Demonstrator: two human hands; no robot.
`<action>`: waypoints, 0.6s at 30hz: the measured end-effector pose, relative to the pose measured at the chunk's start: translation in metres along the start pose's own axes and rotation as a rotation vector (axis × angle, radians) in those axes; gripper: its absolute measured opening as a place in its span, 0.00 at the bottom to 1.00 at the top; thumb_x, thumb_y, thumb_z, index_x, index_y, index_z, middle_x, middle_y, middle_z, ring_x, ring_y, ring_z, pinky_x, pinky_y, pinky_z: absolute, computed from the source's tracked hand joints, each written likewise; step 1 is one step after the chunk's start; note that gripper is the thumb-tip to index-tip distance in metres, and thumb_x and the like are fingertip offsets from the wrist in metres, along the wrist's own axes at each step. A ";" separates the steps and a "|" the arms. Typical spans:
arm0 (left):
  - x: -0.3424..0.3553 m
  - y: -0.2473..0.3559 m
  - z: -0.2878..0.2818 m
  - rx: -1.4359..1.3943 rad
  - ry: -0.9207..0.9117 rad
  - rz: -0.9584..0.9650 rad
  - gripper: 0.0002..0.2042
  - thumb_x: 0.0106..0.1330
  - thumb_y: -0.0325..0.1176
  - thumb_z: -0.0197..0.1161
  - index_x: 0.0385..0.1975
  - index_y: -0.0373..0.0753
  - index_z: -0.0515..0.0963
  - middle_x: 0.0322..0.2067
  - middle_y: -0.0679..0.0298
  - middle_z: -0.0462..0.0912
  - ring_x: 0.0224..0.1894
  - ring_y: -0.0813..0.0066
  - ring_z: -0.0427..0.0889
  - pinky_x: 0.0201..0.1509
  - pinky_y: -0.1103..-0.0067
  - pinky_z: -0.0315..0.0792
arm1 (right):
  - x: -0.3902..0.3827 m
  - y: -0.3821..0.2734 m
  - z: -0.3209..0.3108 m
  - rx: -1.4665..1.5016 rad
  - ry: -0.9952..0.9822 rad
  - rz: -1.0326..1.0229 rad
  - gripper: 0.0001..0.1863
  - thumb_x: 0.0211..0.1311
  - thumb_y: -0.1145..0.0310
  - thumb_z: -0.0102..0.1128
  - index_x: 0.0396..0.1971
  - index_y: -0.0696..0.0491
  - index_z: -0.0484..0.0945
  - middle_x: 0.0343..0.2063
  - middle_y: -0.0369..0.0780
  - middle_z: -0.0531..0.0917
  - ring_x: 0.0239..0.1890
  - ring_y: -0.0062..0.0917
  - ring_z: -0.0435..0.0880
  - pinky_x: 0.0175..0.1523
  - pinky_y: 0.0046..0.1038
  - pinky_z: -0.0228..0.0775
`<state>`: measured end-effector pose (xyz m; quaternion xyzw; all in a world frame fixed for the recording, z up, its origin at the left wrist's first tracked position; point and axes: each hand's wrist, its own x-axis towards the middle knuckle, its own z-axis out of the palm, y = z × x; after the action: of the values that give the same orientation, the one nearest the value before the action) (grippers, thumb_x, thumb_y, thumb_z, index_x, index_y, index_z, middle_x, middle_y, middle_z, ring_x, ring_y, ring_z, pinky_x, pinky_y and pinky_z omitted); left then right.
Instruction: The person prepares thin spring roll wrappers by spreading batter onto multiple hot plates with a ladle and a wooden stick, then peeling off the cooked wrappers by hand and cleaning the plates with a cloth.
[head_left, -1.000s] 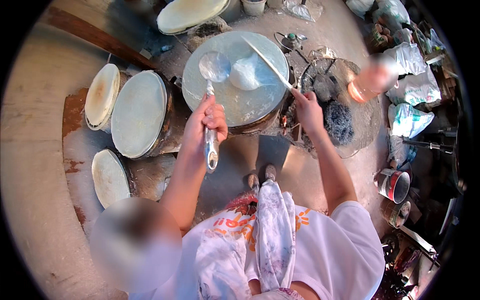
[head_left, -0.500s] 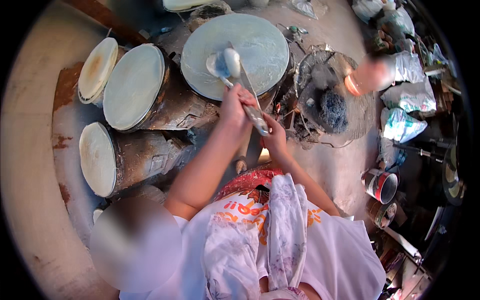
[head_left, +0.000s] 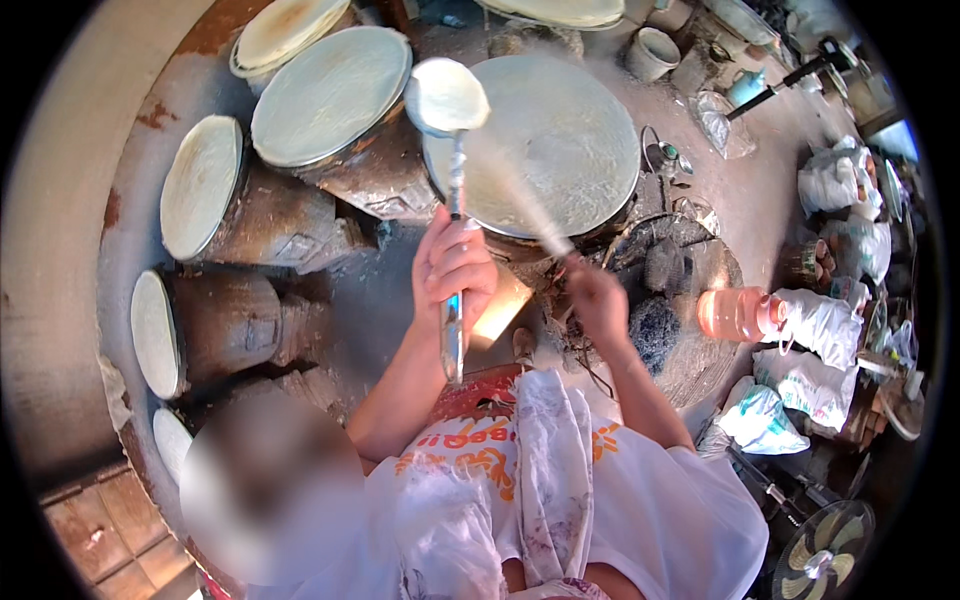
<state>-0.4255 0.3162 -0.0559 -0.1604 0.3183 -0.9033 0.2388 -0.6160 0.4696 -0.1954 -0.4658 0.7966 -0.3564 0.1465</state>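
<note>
My left hand (head_left: pixel 455 262) is closed round the long metal handle of a ladle (head_left: pixel 447 95), which is held up with a white surface showing in its bowl, over the left part of a big round griddle (head_left: pixel 575 150). My right hand (head_left: pixel 595 305), a little lower and to the right, is closed on a pale flat stick (head_left: pixel 530 215). The stick slants up over the griddle toward the ladle and is blurred by motion. A thin pale layer covers the griddle; whether the stick touches it I cannot tell.
Several drum stoves with pale-coated round tops (head_left: pixel 328 95) stand at the left and back. Right of the griddle lie a sooty round plate (head_left: pixel 660 330) and a pink jug (head_left: pixel 735 315). White sacks (head_left: pixel 815 390), a bucket (head_left: pixel 653 55) and a fan (head_left: pixel 815 555) stand around.
My hands met over the griddle half a second ago; now they are apart, the ladle raised and the stick to its right. The white lump seen on the griddle has gone. The view has shifted.
</note>
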 end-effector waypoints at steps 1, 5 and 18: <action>-0.014 0.002 0.007 0.043 -0.032 0.036 0.17 0.74 0.36 0.46 0.23 0.34 0.67 0.13 0.71 0.61 0.09 0.83 0.64 0.09 0.85 0.65 | 0.013 -0.020 -0.022 0.095 0.000 0.234 0.16 0.62 0.72 0.58 0.50 0.51 0.80 0.31 0.44 0.81 0.33 0.27 0.80 0.40 0.29 0.72; -0.074 0.003 0.045 0.140 -0.123 0.190 0.17 0.75 0.37 0.45 0.27 0.31 0.69 0.13 0.71 0.62 0.08 0.85 0.63 0.08 0.84 0.65 | -0.020 0.023 -0.075 -0.380 -0.010 -0.108 0.22 0.62 0.73 0.56 0.55 0.37 0.76 0.30 0.42 0.76 0.31 0.38 0.79 0.35 0.37 0.73; -0.496 -0.128 0.070 0.763 -0.925 1.695 0.14 0.74 0.35 0.47 0.23 0.41 0.65 0.11 0.71 0.61 0.09 0.84 0.63 0.12 0.81 0.61 | -0.043 -0.214 0.215 0.499 -0.951 -0.543 0.20 0.56 0.77 0.64 0.51 0.56 0.79 0.42 0.42 0.83 0.41 0.24 0.81 0.46 0.25 0.73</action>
<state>-0.0227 0.6338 0.0114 -0.1288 -0.1030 -0.3301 0.9294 -0.3353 0.3462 -0.2001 -0.7126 0.3884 -0.3097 0.4954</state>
